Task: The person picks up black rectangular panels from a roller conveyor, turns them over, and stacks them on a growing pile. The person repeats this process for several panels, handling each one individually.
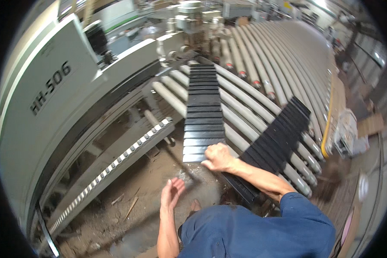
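Observation:
A long row of dark, glossy strips, laid side by side, stretches away from me over the rollers. My right hand is curled at its near right corner and grips the edge of an end strip; the fingertips are partly hidden. Lower and to the left, my left hand hangs above the floor, fingers loosely bent, with nothing in it. A second row of black strips lies slantwise across the rollers, and my right forearm passes over its near part.
A large pale machine fills the left side, with a toothed chain track along its near edge. Grey conveyor rollers run under the strips, and more rollers extend to the back right. The dirty floor has scattered scraps.

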Tool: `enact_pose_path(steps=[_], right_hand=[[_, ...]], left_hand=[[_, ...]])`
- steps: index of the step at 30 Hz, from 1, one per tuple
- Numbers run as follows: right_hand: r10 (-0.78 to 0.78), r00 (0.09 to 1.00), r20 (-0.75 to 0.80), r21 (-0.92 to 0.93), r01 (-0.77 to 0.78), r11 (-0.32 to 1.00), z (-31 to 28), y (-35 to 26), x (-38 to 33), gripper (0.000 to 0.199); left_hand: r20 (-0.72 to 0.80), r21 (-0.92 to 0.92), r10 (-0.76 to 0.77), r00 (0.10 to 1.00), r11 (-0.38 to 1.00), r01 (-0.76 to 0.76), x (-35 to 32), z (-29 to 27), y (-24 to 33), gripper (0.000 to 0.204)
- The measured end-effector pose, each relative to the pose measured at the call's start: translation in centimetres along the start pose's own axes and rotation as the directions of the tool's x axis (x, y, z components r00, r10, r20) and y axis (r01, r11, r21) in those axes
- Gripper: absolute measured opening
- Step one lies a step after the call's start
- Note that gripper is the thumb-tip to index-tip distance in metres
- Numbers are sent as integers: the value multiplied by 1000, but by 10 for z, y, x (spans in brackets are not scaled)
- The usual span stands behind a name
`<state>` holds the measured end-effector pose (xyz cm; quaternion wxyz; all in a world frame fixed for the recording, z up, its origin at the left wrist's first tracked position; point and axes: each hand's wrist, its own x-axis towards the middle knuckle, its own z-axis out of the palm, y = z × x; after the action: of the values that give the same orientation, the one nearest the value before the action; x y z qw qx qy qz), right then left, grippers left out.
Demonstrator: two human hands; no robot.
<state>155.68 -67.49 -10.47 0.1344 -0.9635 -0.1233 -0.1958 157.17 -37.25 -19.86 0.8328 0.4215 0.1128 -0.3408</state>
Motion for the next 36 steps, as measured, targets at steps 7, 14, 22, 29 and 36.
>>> enact_pose_path(steps=[7,14,22,29,36], right_hand=[[-31,985,-171,118,52,992,-62,-101,-24,35],[169,943,-286,270,-89,959,-101,-97,-62,34],[692,692,-204,310,-625,716,-125,-64,-102,87],[864,491,-114,453,-748,485,-145,-48,-105,101],[911,412,-10,945,302,-126,-161,-19,-127,79]], left_hand=[[384,-99,-79,920,987,126,57,102,56,60],[438,193,-169,883,977,91,26,184,84,52],[488,428,-193,851,903,-41,-23,260,83,54],[515,711,-301,803,672,-204,-74,318,44,49],[849,475,-183,495,-143,-868,-91,366,-36,72]])
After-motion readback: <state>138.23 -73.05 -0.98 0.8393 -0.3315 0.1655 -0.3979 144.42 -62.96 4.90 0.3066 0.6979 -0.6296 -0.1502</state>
